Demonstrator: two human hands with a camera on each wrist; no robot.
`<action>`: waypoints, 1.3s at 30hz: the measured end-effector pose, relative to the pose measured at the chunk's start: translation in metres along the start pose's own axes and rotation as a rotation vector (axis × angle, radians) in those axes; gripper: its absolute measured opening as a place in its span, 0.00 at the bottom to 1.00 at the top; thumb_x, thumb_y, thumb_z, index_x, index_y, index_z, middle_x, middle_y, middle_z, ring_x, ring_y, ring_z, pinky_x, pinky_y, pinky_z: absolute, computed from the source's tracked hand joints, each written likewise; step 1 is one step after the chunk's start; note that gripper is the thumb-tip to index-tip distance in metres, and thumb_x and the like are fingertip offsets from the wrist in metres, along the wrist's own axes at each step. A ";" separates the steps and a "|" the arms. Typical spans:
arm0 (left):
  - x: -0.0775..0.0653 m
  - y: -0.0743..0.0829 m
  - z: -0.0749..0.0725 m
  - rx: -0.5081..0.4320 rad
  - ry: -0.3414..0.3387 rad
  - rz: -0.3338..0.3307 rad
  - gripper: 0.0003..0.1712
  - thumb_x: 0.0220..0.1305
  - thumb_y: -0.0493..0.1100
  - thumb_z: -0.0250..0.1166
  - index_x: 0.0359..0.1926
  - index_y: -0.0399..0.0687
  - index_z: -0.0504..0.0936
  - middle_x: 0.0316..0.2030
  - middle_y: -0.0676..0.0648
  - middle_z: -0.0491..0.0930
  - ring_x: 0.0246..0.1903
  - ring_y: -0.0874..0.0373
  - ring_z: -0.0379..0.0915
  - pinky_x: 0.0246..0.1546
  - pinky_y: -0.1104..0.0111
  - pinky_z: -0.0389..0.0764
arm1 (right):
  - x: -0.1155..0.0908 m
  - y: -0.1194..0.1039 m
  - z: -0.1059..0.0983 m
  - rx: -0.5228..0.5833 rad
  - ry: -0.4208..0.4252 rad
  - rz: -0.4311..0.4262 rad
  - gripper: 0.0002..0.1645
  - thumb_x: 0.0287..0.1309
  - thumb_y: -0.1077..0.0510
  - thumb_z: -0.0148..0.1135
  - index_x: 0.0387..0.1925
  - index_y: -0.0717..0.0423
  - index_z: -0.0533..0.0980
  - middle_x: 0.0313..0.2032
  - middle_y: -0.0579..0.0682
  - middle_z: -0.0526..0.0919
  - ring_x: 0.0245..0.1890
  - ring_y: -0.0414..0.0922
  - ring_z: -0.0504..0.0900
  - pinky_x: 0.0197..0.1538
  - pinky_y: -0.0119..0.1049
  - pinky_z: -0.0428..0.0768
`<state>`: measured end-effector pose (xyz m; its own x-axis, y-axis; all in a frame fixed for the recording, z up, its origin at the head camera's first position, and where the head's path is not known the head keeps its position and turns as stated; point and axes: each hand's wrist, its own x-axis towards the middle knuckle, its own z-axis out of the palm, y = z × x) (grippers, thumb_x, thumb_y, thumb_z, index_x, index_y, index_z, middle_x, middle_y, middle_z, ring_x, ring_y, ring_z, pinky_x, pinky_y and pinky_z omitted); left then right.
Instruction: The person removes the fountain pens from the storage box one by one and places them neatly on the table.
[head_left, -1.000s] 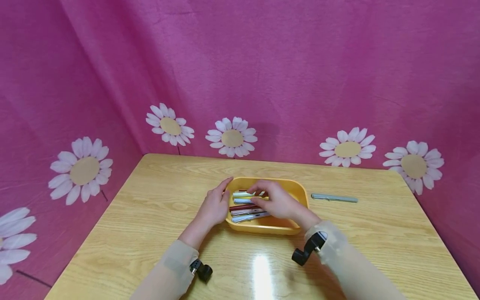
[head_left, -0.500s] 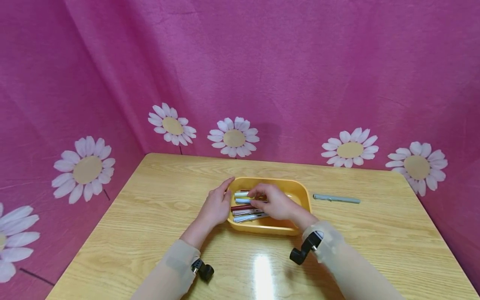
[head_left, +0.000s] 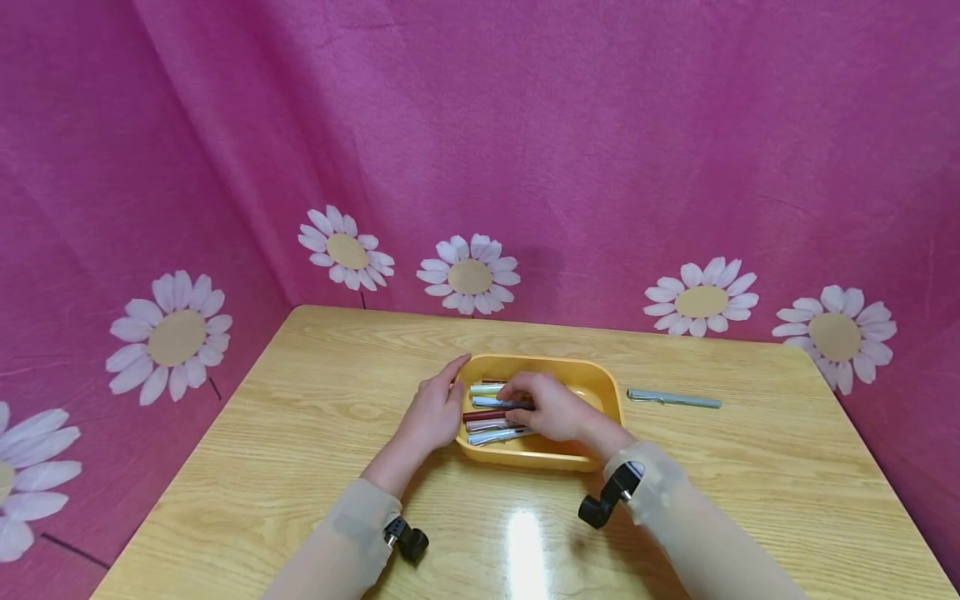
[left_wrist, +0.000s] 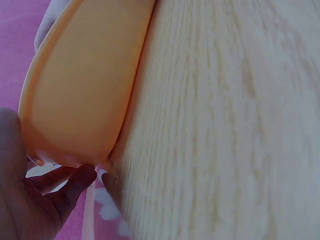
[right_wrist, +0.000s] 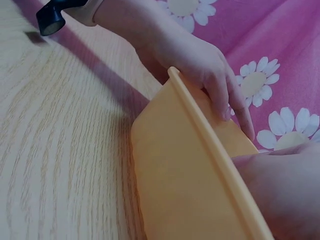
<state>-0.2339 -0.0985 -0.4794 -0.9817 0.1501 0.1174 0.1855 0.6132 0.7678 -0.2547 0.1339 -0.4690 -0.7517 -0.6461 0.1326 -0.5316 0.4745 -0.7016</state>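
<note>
A yellow plastic tray (head_left: pixel 525 458) sits on the table, with several capped pens lying crosswise in its left half. My left hand (head_left: pixel 429 412) holds the tray's left end, its fingers against the outer wall in the left wrist view. Reaching over the near rim, my right hand (head_left: pixel 555 408) pinches a pale blue pen (head_left: pixel 487 402) among the others; its fingers cover the pen's right part. Nearer to me lie a dark red pen (head_left: pixel 483 415), a pinkish pen (head_left: pixel 486 425) and a light blue pen (head_left: pixel 498 435). The tray wall (right_wrist: pixel 175 180) hides the pens in the right wrist view.
A grey-green pen (head_left: pixel 673 398) lies alone on the wooden table (head_left: pixel 360 367), right of the tray. Behind and to the left hangs a magenta cloth (head_left: pixel 570 150) printed with white flowers. Both wrists carry small black cameras (head_left: pixel 611 496).
My right hand's thumb and fingers have come down and together on the pale blue pen in the tray. The left hand stays at the tray's left end. The head view has shifted slightly.
</note>
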 end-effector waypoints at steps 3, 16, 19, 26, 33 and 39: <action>0.000 0.000 0.000 0.002 0.000 0.000 0.29 0.83 0.41 0.47 0.80 0.54 0.67 0.67 0.36 0.77 0.66 0.45 0.72 0.70 0.49 0.69 | 0.001 0.002 0.001 -0.048 -0.004 -0.007 0.12 0.63 0.69 0.73 0.47 0.61 0.85 0.40 0.49 0.86 0.41 0.42 0.82 0.50 0.44 0.82; 0.000 0.002 0.000 0.001 0.001 -0.005 0.29 0.84 0.41 0.48 0.80 0.54 0.67 0.67 0.37 0.77 0.66 0.46 0.72 0.70 0.50 0.69 | 0.001 0.002 0.002 -0.121 -0.025 -0.030 0.11 0.62 0.70 0.73 0.45 0.61 0.86 0.40 0.50 0.87 0.40 0.43 0.83 0.47 0.41 0.83; 0.000 0.001 0.000 -0.002 0.005 0.000 0.29 0.83 0.40 0.48 0.80 0.53 0.68 0.67 0.37 0.78 0.66 0.47 0.73 0.69 0.50 0.70 | 0.002 0.002 0.003 -0.124 -0.029 -0.016 0.11 0.61 0.69 0.74 0.45 0.60 0.86 0.39 0.48 0.87 0.39 0.40 0.83 0.46 0.39 0.83; 0.001 0.000 0.000 -0.001 -0.002 -0.015 0.28 0.84 0.41 0.48 0.80 0.53 0.67 0.67 0.38 0.77 0.67 0.46 0.71 0.70 0.49 0.69 | 0.002 -0.001 0.004 -0.150 -0.034 0.026 0.12 0.59 0.68 0.77 0.44 0.58 0.86 0.37 0.45 0.86 0.35 0.37 0.81 0.43 0.35 0.82; 0.001 0.000 0.000 0.006 0.007 -0.009 0.28 0.83 0.41 0.48 0.80 0.54 0.68 0.67 0.38 0.78 0.66 0.44 0.72 0.69 0.48 0.70 | 0.002 -0.001 0.005 -0.159 -0.018 0.041 0.16 0.61 0.72 0.72 0.49 0.61 0.84 0.36 0.46 0.84 0.36 0.41 0.79 0.44 0.38 0.81; 0.001 0.000 0.001 0.001 0.015 0.006 0.29 0.83 0.40 0.48 0.80 0.54 0.68 0.66 0.37 0.78 0.65 0.45 0.74 0.69 0.50 0.71 | 0.001 0.000 0.004 -0.163 -0.012 0.011 0.15 0.60 0.77 0.65 0.46 0.62 0.84 0.39 0.49 0.83 0.41 0.43 0.80 0.49 0.42 0.83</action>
<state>-0.2349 -0.0977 -0.4800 -0.9811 0.1421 0.1311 0.1913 0.6131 0.7665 -0.2533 0.1308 -0.4715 -0.7535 -0.6471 0.1161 -0.5805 0.5719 -0.5796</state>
